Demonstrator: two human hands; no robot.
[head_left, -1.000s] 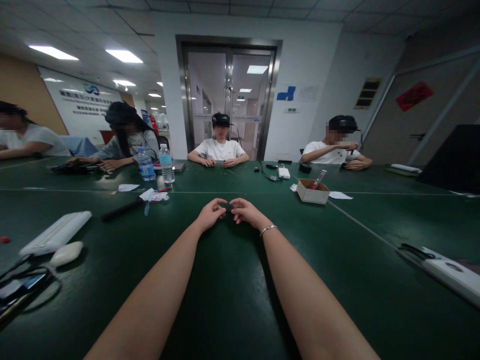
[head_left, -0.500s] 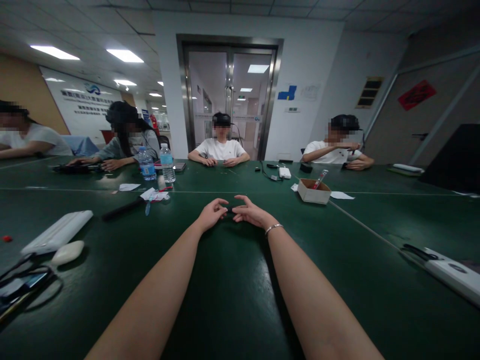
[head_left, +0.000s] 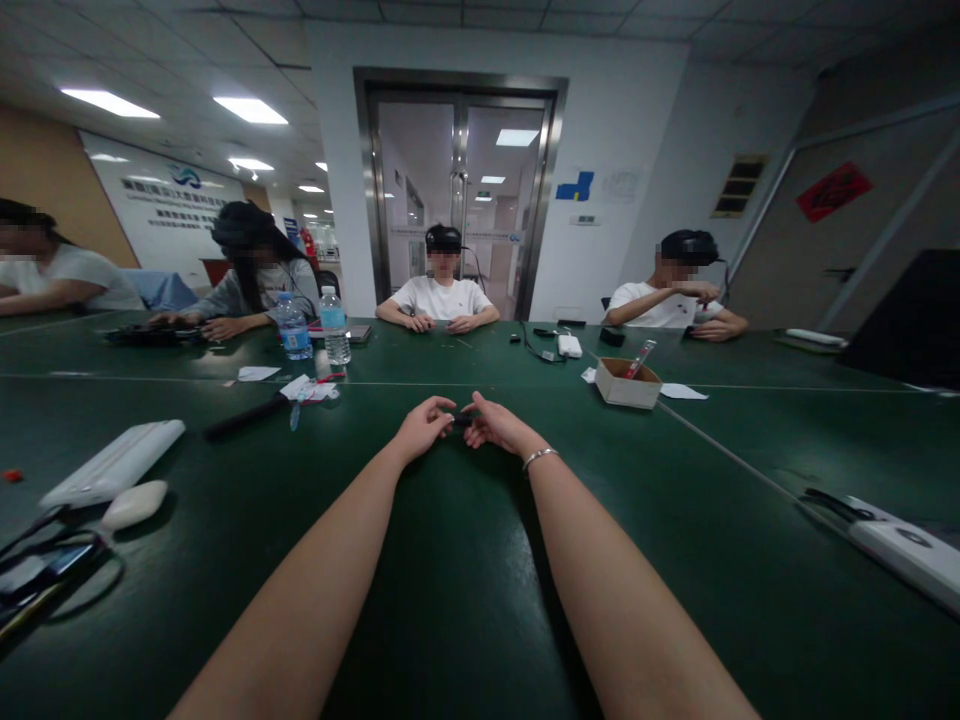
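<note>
At the left, a wall sign [head_left: 176, 195] bears a blue wave-like logo [head_left: 185, 176] above Chinese lettering, too soft to read surely; two plastic water bottles [head_left: 294, 338] carry blue labels, their brand illegible; the left hand [head_left: 422, 430] has thumb and forefinger drawn narrow, apparently pinching one end of a small black piece [head_left: 462, 420]; this sits between the hands, over the green tabletop [head_left: 450, 560]; the step looks like two-handed fingertip work, and the next move would call for a steady left pinch and a precise right touch; the right hand [head_left: 499, 428], thumb raised and fingers curled, is at the other end, though whether it grips I cannot tell; farthest right, a red paper diamond [head_left: 834, 192] appears to read 福.
</note>
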